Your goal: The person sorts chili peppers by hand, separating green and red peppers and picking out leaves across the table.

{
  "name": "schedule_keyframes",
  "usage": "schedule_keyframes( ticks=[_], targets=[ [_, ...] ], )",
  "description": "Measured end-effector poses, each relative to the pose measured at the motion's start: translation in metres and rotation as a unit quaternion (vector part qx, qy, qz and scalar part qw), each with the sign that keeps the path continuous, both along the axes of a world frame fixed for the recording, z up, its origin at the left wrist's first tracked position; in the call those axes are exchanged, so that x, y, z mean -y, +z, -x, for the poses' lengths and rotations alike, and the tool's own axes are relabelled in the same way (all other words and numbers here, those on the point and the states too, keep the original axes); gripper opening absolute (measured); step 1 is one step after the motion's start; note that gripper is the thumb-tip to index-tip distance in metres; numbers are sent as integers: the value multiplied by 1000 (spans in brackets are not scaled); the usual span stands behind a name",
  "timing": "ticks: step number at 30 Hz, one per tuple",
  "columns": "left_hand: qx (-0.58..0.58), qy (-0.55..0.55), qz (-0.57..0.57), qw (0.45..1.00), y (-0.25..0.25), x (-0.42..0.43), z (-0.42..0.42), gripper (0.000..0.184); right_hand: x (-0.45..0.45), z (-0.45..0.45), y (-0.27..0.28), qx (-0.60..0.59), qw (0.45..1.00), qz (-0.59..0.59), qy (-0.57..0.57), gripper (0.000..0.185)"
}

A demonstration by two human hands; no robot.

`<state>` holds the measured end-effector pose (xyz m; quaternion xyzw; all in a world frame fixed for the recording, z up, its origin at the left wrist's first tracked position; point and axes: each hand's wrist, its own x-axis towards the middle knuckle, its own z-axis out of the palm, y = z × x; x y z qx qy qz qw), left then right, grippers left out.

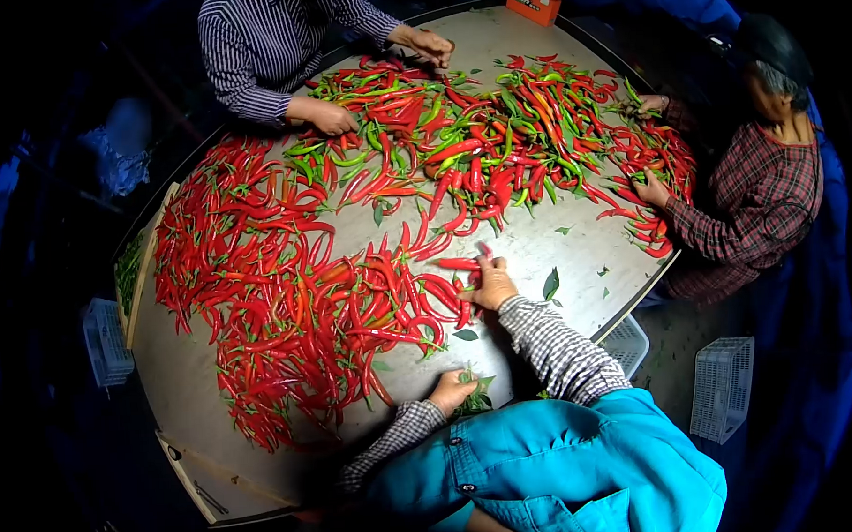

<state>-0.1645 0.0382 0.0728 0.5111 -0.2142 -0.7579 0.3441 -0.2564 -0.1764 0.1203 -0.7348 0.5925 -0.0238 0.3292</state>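
Note:
My left hand (pixel 452 392) is closed around a small bunch of green leaves (pixel 475 397) by the near edge of the table. Farther in, my right hand (pixel 492 284) reaches over the metal tabletop with its fingers curled on red chili peppers (pixel 458 263); how many it grips is hard to make out. To the left of both hands spreads a large heap of red chili peppers (pixel 301 308). Beyond my right hand lies a mixed pile of red and green chili peppers (pixel 506 137).
Across the table (pixel 557 252), a person in a striped shirt (pixel 250 56) handles peppers; another in a plaid shirt (pixel 752 189) does so at the right. Plastic crates stand at the right (pixel 723 387) and left (pixel 108 341). An orange box (pixel 533 3) sits on the far edge.

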Motion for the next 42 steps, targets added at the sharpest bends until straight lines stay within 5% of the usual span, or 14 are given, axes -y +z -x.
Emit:
schedule_keyframes(
  ticks=[4,6,10,12,20,24,25,26,29,32,34,36,39,42],
  targets=[
    [48,0,24,999,11,30,-3,26,-38,-75,-2,-19,998,-61,31,94],
    [145,138,64,978,28,48,-4,38,-54,-105,8,-36,993,-93,64,101],
    [-11,331,-99,938,-8,57,-52,40,-61,-149,-4,42,979,-146,134,105],
    [-84,512,-6,855,-64,52,-82,28,-68,-177,-40,104,964,-148,193,108],
    [-128,523,-64,840,-63,45,-182,40,-76,-225,21,110,905,-145,384,111],
    [-70,547,-99,828,-61,32,-216,48,-29,-175,45,192,898,-143,368,52],
    [-27,608,-113,785,-74,26,-229,44,-15,-160,14,258,918,117,277,21],
    [-4,605,-121,787,-84,17,-245,42,11,-139,14,235,919,243,204,19],
    [92,627,-178,753,-31,28,-236,44,59,-79,17,-16,969,237,67,45],
    [65,614,-236,750,1,35,-221,45,55,-63,-25,-81,972,153,161,52],
    [89,601,-273,746,32,43,-184,44,14,-65,-12,-81,909,235,334,52],
    [77,568,-270,774,40,42,-162,42,-8,-68,-24,178,874,162,423,53],
    [60,527,-240,813,20,22,-154,38,1,-71,-9,312,861,45,400,50],
    [102,535,-219,810,37,26,-141,36,69,-57,10,333,868,276,243,23]
  ],
)
